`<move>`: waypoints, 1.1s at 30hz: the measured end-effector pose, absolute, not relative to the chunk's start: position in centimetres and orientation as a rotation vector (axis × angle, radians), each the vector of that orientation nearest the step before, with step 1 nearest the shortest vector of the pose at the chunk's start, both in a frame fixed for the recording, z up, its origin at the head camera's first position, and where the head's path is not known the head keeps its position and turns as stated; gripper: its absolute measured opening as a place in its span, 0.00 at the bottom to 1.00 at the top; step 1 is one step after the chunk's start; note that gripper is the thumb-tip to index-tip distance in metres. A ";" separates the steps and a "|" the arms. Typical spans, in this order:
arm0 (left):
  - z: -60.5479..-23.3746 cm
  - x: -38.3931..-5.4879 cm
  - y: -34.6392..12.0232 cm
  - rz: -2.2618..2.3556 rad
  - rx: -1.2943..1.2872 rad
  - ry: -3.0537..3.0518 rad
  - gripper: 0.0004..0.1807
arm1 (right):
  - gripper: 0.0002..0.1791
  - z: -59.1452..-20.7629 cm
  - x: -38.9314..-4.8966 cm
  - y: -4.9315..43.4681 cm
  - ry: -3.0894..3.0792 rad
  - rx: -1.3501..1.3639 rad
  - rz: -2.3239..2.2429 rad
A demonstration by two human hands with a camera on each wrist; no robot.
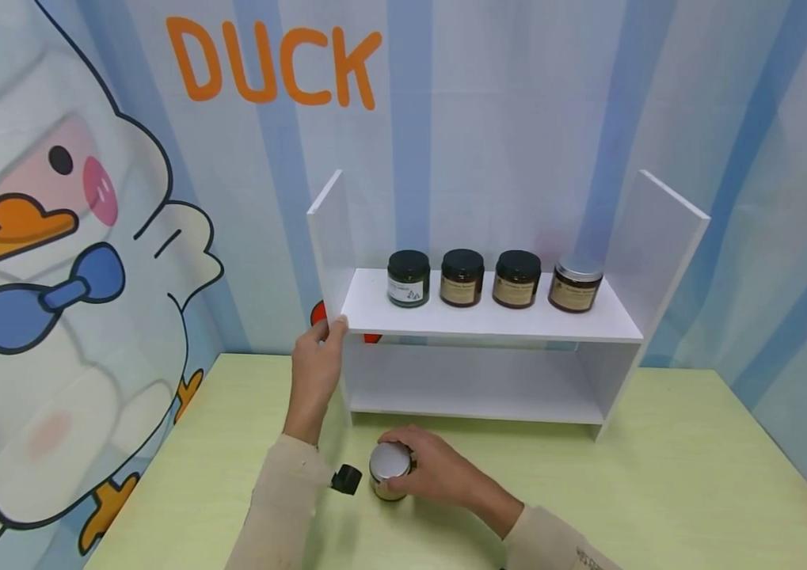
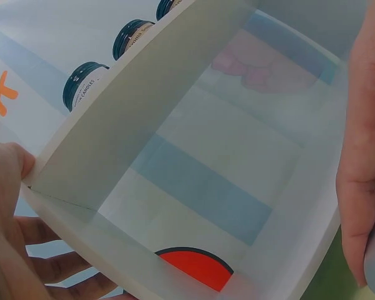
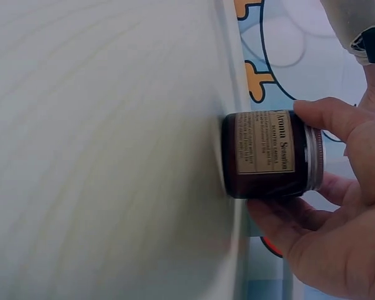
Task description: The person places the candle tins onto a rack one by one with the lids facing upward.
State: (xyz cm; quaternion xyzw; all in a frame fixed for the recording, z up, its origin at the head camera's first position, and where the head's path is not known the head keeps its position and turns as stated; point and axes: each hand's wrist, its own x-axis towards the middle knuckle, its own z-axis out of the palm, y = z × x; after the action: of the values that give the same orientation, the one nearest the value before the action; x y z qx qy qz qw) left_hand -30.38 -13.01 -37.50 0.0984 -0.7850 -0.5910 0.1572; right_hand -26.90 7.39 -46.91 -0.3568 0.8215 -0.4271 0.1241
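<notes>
My right hand holds a dark candle jar with a silver lid, low over the table in front of the shelf. In the right wrist view the jar's tan label faces the camera, with thumb and fingers on either side of the jar near its lid. My left hand grips the left side panel of the white shelf, thumb at the front edge by the upper board and fingers on the outer face. On the upper board stand three black-lidded jars and one silver-lidded jar at the right end.
The shelf stands on a pale green table, its tall right side panel rising past the jars. Behind hangs a striped blue curtain with a duck print. A small black device sits at the left wrist.
</notes>
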 end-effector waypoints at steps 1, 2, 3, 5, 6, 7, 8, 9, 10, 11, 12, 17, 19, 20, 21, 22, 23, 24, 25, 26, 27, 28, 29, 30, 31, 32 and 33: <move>-37.5 -30.4 -13.0 -1.693 0.280 -2.246 0.30 | 0.24 -47.1 -26.9 7.4 2.381 -1.029 -1.266; -37.5 -30.4 -13.0 -1.695 0.279 -2.245 0.30 | 0.24 -47.2 -26.9 7.5 2.369 -1.015 -1.286; -37.5 -30.4 -13.0 -1.698 0.279 -2.244 0.30 | 0.23 -47.4 -27.0 7.5 2.359 -1.003 -1.303; -37.5 -30.4 -13.0 -1.702 0.289 -2.245 0.31 | 0.23 -47.7 -27.0 7.6 2.347 -0.980 -1.330; -37.6 -30.4 -13.0 -1.702 0.297 -2.247 0.31 | 0.23 -47.8 -27.0 7.6 2.346 -0.972 -1.338; -37.6 -30.4 -13.0 -1.700 0.305 -2.248 0.31 | 0.23 -47.9 -27.0 7.6 2.343 -0.968 -1.345; -37.6 -30.5 -13.0 -1.699 0.307 -2.247 0.31 | 0.23 -47.9 -27.0 7.6 2.339 -0.964 -1.350; -37.7 -30.6 -13.0 -1.697 0.311 -2.246 0.31 | 0.23 -47.9 -27.0 7.6 2.338 -0.966 -1.354; -37.7 -30.6 -13.0 -1.694 0.313 -2.245 0.31 | 0.23 -47.9 -27.0 7.6 2.335 -0.965 -1.360; -37.7 -30.6 -13.0 -1.691 0.314 -2.246 0.31 | 0.23 -48.0 -27.0 7.6 2.335 -0.966 -1.362; -37.7 -30.7 -13.0 -1.691 0.313 -2.245 0.32 | 0.23 -48.0 -27.0 7.6 2.336 -0.968 -1.363; -37.7 -30.8 -12.9 -1.689 0.317 -2.247 0.32 | 0.24 -48.3 -27.1 7.7 2.339 -0.959 -1.377; -37.7 -30.8 -12.9 -1.685 0.325 -2.249 0.32 | 0.24 -48.4 -27.1 7.6 2.338 -0.947 -1.382; -37.6 -30.8 -12.9 -1.684 0.327 -2.250 0.32 | 0.25 -48.5 -27.0 7.6 2.339 -0.943 -1.383; -37.6 -30.8 -12.9 -1.684 0.329 -2.250 0.32 | 0.25 -48.5 -27.0 7.6 2.338 -0.940 -1.385; -37.6 -30.8 -12.9 -1.685 0.329 -2.251 0.32 | 0.25 -48.5 -27.0 7.6 2.337 -0.936 -1.386; -37.6 -30.8 -12.9 -1.687 0.330 -2.251 0.32 | 0.26 -48.5 -27.0 7.7 2.337 -0.933 -1.388; -37.6 -30.8 -12.9 -1.688 0.330 -2.251 0.32 | 0.26 -48.5 -27.0 7.7 2.336 -0.931 -1.388; -37.6 -30.8 -12.9 -1.691 0.329 -2.249 0.32 | 0.26 -48.5 -27.0 7.7 2.335 -0.930 -1.390; -37.6 -30.8 -12.8 -1.694 0.328 -2.249 0.31 | 0.26 -48.5 -27.0 7.7 2.335 -0.930 -1.391; -37.6 -30.8 -12.9 -1.696 0.327 -2.250 0.31 | 0.26 -48.5 -27.0 7.7 2.335 -0.929 -1.392; -37.6 -30.8 -12.8 -1.698 0.328 -2.250 0.31 | 0.26 -48.5 -27.0 7.7 2.335 -0.928 -1.393; -37.7 -30.8 -12.8 -1.696 0.329 -2.251 0.31 | 0.27 -48.6 -27.0 7.7 2.337 -0.929 -1.393; -37.7 -30.8 -12.8 -1.694 0.329 -2.251 0.31 | 0.27 -48.6 -27.0 7.8 2.337 -0.929 -1.393; -37.7 -30.8 -12.8 -1.693 0.329 -2.251 0.31 | 0.27 -48.6 -27.0 7.8 2.339 -0.927 -1.392; -37.6 -30.8 -12.8 -1.693 0.331 -2.251 0.31 | 0.27 -48.7 -27.1 7.8 2.339 -0.926 -1.395; -37.6 -30.8 -12.8 -1.694 0.330 -2.250 0.31 | 0.27 -48.7 -27.1 7.8 2.337 -0.923 -1.399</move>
State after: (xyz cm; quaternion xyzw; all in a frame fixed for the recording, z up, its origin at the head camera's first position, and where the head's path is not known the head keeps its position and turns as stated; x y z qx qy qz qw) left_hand -30.81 -12.77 -37.62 0.1152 -0.7841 -0.5905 0.1525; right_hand -27.06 7.80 -48.71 -0.3181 0.8054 -0.4821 0.1326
